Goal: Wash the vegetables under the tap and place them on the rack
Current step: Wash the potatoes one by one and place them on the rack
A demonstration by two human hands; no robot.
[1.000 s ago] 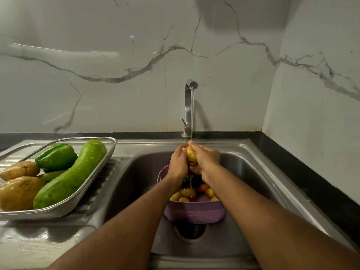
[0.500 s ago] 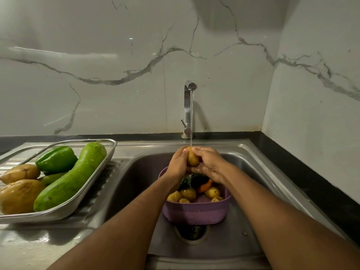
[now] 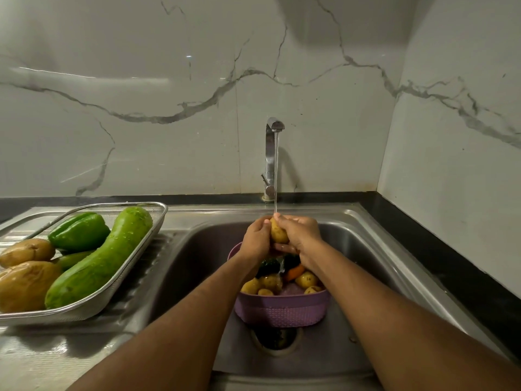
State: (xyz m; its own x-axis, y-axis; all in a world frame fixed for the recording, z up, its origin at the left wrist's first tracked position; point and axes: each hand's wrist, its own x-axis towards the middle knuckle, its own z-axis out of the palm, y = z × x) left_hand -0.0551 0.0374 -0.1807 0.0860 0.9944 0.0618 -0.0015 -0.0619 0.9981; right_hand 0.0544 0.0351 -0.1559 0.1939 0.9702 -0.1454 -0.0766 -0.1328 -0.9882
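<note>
Both hands, left hand (image 3: 255, 239) and right hand (image 3: 300, 235), gripping potato (image 3: 278, 232) under tap (image 3: 272, 153). Rotate below the stream, above basket (image 3: 282, 310); grip firmly against slipping.

Sink (image 3: 375, 249): brushed steel, dull sheen. Tap (image 3: 271, 153) behind sink: polished chrome. Basket (image 3: 282, 310) inside sink: matt purple plastic, woven texture. Rack (image 3: 112, 294) left of sink: fine metal mesh. Gourd (image 3: 104, 258) in rack: glossy, beaded wet. Wall (image 3: 169, 94) behind sink: glossy veined marble.

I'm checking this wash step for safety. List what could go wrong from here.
The small wet yellow potato, held between the left hand and right hand under the chrome tap, could slip into the steel sink. The metal mesh rack already looks crowded, so added vegetables may roll off.
</note>
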